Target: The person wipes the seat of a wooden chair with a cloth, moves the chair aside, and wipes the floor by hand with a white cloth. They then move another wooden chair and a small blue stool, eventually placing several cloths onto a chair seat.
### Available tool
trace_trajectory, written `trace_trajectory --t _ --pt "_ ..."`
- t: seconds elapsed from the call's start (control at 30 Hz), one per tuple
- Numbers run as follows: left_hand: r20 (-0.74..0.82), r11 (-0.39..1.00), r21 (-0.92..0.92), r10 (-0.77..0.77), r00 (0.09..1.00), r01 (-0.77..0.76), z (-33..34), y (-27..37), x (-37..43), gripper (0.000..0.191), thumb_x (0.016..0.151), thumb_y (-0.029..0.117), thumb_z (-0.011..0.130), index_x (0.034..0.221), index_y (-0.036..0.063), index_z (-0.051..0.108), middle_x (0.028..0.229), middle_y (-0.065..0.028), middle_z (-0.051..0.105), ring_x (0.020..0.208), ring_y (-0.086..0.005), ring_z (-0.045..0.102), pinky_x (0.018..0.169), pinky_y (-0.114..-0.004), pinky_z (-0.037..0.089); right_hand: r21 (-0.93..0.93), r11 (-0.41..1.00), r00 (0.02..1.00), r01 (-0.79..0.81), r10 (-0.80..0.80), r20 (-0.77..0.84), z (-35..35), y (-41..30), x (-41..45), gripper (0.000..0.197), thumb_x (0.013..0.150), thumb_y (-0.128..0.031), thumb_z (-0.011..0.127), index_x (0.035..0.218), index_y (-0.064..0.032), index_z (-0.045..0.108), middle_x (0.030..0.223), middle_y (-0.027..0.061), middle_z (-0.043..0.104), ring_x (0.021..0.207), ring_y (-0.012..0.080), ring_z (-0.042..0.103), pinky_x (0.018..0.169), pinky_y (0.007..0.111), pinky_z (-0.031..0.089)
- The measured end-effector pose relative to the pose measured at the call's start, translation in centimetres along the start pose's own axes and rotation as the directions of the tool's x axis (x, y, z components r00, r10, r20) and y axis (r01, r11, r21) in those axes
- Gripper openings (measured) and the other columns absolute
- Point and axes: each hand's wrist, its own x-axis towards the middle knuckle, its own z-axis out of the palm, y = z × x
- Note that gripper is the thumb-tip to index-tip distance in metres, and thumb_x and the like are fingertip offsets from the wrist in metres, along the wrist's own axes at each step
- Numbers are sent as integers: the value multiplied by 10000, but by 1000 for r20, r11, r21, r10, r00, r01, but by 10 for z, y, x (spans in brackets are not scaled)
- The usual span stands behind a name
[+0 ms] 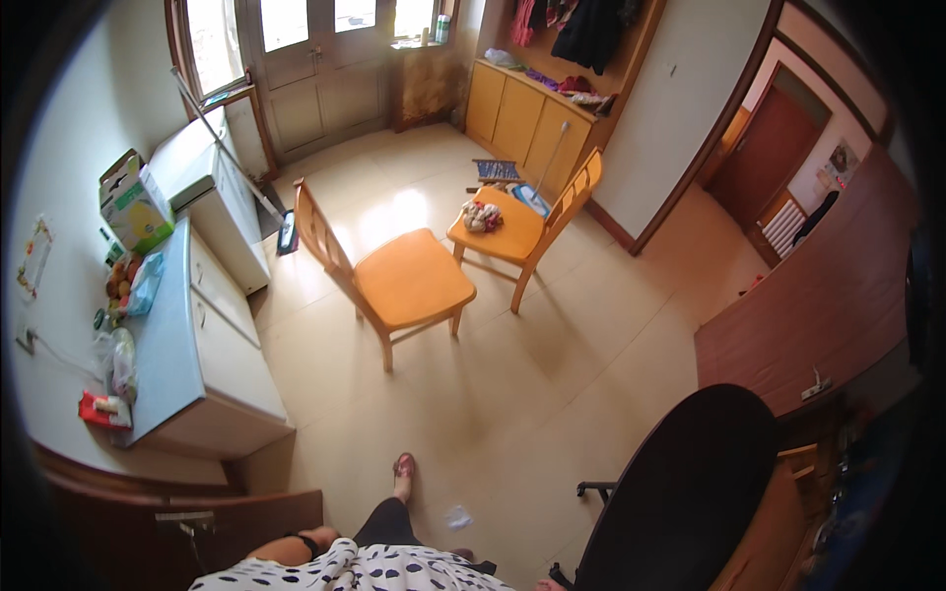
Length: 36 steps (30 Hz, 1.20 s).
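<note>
At the bottom left my left hand (323, 537), with a black band at the wrist, is beside the edge of a dark brown door (259, 517); its fingers are partly hidden. Only a small part of my right hand (548, 584) shows at the bottom edge, close to a black caster and the round black tabletop (672, 495), which stands tilted up. A wooden chair (414, 277) stands in front of me on the tiled floor. Behind it to the right, a second wooden chair (517, 229) bears a bundle of crumpled cloth (482, 216).
A low cabinet with a blue top (166, 354) stands along the left wall, holding a carton (137, 203) and bags. A mop (287, 233) leans on a white chest freezer (203, 173). A small white scrap (458, 517) lies near my feet. A doorway opens at the right.
</note>
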Motion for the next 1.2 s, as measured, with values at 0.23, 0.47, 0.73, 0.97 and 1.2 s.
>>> trace_trajectory --t 0.23,0.47,0.73,0.97,1.2 --pt "-97 892 -416 152 984 -179 -95 24 49 521 828 439 518 1139 21 537 1007 -129 622 741 -202 647 761 -315 480 -41 996 989 -85 89 118 -9 -66 48 302 831 -199 538 1079 -29 562 836 117 648 770 195 626 693 290 482" --pt "-607 929 -202 129 784 -309 -276 70 39 390 795 302 521 1050 16 593 975 -214 608 958 -365 559 857 -405 438 23 1000 992 4 -7 123 -53 -171 113 304 828 -184 553 1082 -17 554 778 94 659 712 139 641 661 245 492" --pt "-647 887 -103 285 707 -451 -349 156 82 383 784 301 526 1032 17 598 967 -213 611 930 -357 572 848 -405 442 60 998 1000 21 -21 -7 -81 -179 187 294 766 -204 585 1024 -65 604 729 88 652 646 154 630 629 270 492" --pt "-499 930 -28 306 811 -368 -385 181 141 369 772 280 522 1016 17 609 965 -204 614 926 -359 572 840 -410 445 -81 995 990 49 -37 134 -110 -56 324 308 780 -243 609 1030 -65 613 796 80 649 710 116 618 668 249 485" --pt "-456 996 -82 5 890 -47 -441 189 160 349 750 285 532 957 16 616 957 -219 606 910 -368 571 810 -434 449 56 990 988 -131 126 92 -208 -188 404 270 791 -147 559 1045 -56 571 738 95 651 612 154 625 574 283 499"
